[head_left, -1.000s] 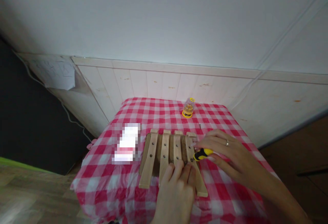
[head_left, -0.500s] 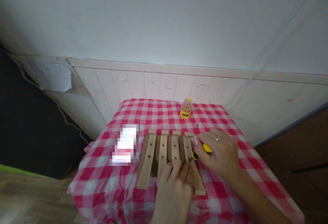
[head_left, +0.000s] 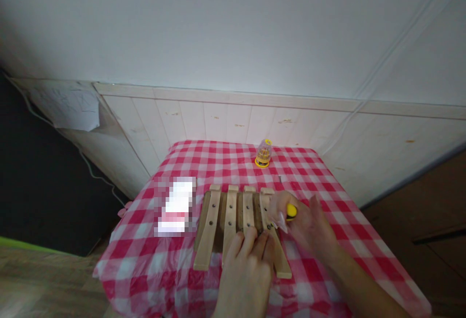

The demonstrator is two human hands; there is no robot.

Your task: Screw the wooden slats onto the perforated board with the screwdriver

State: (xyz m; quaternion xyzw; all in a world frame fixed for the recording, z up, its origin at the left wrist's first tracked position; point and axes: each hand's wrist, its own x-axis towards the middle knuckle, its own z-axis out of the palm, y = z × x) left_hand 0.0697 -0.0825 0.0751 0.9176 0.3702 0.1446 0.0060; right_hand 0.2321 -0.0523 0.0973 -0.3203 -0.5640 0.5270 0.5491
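In the lower middle lies a wooden piece with pale slats, joined to a darker brown board under them; dark screws show in the slats. My left hand is closed against its near right part, fingers bent and pressing on the slats, thumb hidden. At the rightmost slat, my right hand is closed around a screwdriver with a yellow handle end. The tool points down-left toward that slat's lower screw; whether the tip sits in the screw is hard to see. Motion blurs these fingers.
A clear-domed bit set with a yellow base stands at the back of the red-and-white checked cloth. A small screw lies before it. Left of the slats is a pixelated bright phone-like rectangle. A white panelled wall rises behind.
My right hand has rolled over on the screwdriver, its fingers now further left over the rightmost slat. The left hand and the wooden piece stay put.
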